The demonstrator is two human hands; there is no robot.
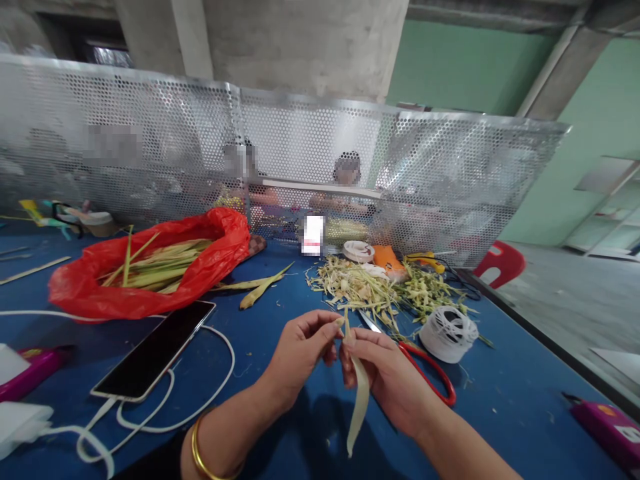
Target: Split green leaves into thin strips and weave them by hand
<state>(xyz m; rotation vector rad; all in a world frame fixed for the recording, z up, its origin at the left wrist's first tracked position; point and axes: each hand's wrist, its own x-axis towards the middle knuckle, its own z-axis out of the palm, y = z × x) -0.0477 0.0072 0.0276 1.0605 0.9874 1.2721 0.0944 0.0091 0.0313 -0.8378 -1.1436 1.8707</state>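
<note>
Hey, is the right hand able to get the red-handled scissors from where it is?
Probably yes: the red-handled scissors lie right beside the right hand, with their handle loop uncovered. But it's pinching a pale strip, so it might need to let go first.

The place looks like a handcraft workshop: on the blue tabletop (510, 393), right of center, lie red-handled scissors (406, 347) and heaped plant trimmings (353, 283). A perforated metal divider (310, 130) spans the frame, people (347, 170) showing through it, beneath bare concrete (300, 47) at upper middle.
</note>
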